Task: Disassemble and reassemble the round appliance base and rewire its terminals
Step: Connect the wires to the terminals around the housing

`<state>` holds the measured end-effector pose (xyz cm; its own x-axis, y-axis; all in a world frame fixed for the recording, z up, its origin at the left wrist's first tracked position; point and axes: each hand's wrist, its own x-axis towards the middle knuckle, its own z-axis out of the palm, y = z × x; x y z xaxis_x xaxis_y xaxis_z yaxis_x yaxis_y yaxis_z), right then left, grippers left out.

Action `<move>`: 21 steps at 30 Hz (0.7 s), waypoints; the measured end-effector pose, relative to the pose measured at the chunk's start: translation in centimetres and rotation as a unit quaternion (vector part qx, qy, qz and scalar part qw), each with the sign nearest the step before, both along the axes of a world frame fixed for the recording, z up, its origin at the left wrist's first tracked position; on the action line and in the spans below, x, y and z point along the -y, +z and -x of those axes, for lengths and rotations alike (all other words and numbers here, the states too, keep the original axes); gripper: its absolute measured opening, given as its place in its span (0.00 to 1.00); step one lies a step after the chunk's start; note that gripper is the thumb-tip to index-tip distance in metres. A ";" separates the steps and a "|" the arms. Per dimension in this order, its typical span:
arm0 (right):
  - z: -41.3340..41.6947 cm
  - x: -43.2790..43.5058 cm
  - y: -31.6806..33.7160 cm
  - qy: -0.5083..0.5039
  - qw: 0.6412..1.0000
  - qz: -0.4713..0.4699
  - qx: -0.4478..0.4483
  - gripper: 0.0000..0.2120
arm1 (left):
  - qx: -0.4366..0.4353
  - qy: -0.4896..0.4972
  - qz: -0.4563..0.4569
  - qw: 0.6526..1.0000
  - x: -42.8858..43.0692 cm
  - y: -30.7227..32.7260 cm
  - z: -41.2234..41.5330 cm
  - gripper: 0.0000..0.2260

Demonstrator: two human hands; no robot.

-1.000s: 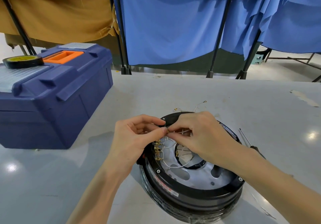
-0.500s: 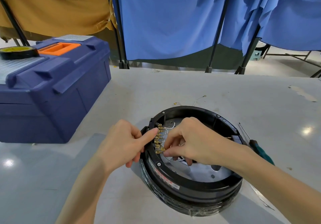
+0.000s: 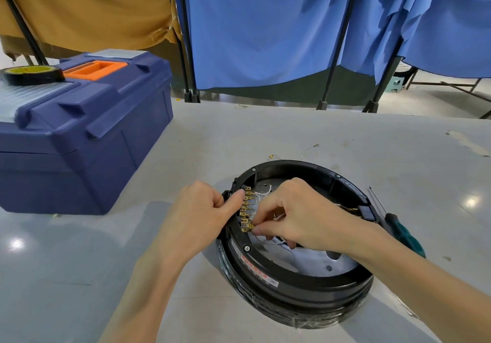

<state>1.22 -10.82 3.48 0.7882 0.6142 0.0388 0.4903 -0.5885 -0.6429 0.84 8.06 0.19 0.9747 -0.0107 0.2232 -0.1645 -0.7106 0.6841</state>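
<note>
Quick update from my end of the feed. The round appliance base (image 3: 292, 276) sits on the tabletop (image 3: 79, 263) right in front, open side up, slightly right of centre. The row of brass terminals (image 3: 245, 208) runs down its inner left wall, with thin white wires (image 3: 263, 192) coming off them.

Big change from a second ago: back then both hands were up above the base, pinching a white wire between them. Now they've dropped to the terminal row. The left hand (image 3: 196, 220) grips the base's left rim, fingers curled outside and the thumb stretched onto the rim by the top of the row. The right hand (image 3: 300, 217) reaches in from the right, thumb and forefinger pinching the near-end terminal (image 3: 251, 226). Half a second ago it was already about there, so barely any shift since.

A green-handled screwdriver (image 3: 401, 233) lies just right of the base. Two loose wire bits (image 3: 308, 150) lie behind it. The blue toolbox (image 3: 79, 140) is off to the left, with a tape roll (image 3: 32, 75) on top.
</note>
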 end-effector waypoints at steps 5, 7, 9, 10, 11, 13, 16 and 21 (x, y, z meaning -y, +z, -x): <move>-0.2 0.0 -0.1 0.008 1.000 -0.005 0.012 0.05 | 0.013 0.002 -0.013 1.000 0.0 -0.4 -0.2 0.30; -0.3 0.0 -0.1 0.012 1.000 -0.006 0.006 0.04 | 0.016 0.004 -0.016 1.000 0.0 -0.5 -0.3 0.30; -0.4 0.0 -0.1 0.015 1.000 -0.006 0.009 0.05 | 0.017 0.007 -0.017 1.000 0.0 -0.6 -0.3 0.29; -0.4 -0.1 -0.2 0.015 1.000 -0.005 0.013 0.05 | 0.017 0.007 -0.016 1.000 0.0 -0.7 -0.3 0.29; -0.4 -0.1 -0.2 0.014 1.000 -0.005 0.018 0.04 | 0.017 0.007 -0.016 1.000 -0.1 -0.7 -0.3 0.29; -0.3 -0.2 -0.2 0.010 1.000 -0.003 0.024 0.04 | 0.018 0.008 -0.021 1.000 -0.1 -0.7 -0.4 0.29; -0.2 -0.4 -0.2 0.008 0.999 0.003 0.038 0.03 | 0.015 0.016 -0.036 0.999 0.0 -0.5 -0.3 0.29; -0.2 -1.0 -0.1 -0.009 0.997 0.021 0.069 0.05 | -0.002 0.033 -0.054 0.998 0.3 -0.2 0.0 0.31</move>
<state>1.47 -9.78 3.35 0.7883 0.6032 0.1218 0.5609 -0.6229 -0.5454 0.88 7.80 0.01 0.9752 0.0300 0.2195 -0.1117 -0.7890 0.6042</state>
